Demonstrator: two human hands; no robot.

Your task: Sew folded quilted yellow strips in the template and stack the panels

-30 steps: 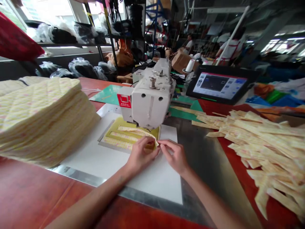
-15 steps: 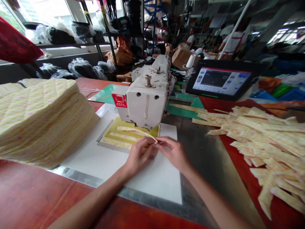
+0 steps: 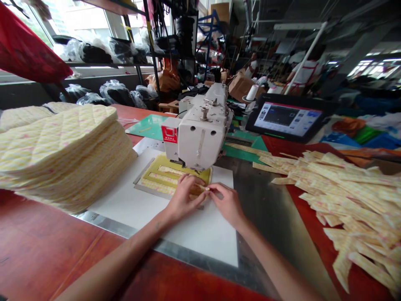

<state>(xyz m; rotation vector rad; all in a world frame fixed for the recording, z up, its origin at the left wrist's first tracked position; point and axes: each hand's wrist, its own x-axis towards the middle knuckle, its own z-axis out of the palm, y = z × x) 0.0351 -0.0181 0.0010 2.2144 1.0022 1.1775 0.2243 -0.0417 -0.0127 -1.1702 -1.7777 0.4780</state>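
Observation:
My left hand (image 3: pixel 184 196) lies over the right part of a yellow-green slotted sewing template (image 3: pixel 166 160), thumb and fingers closed on a narrow fabric strip (image 3: pixel 204 188). Just beside it, my right hand (image 3: pixel 226 204) pinches the end of the same pale yellow strip. The strip's other end runs under my left fingers and is hidden. Patterned yellow fabric shows through the template's slots. Right behind my hands stands the white sewing machine head (image 3: pixel 200 140), its needle area above the template's far edge.
A tall stack of quilted yellow fabric pieces (image 3: pixel 69 154) stands on the left. Loose fabric strips (image 3: pixel 351 188) are heaped at the right. Behind them is a control screen (image 3: pixel 286 117). A white sheet (image 3: pixel 200 242) lies under the template. Two people are in the background.
My left hand has flattened down over the template, and the raised strip is lowered towards it. My right hand still pinches the strip's end. The view has shifted slightly.

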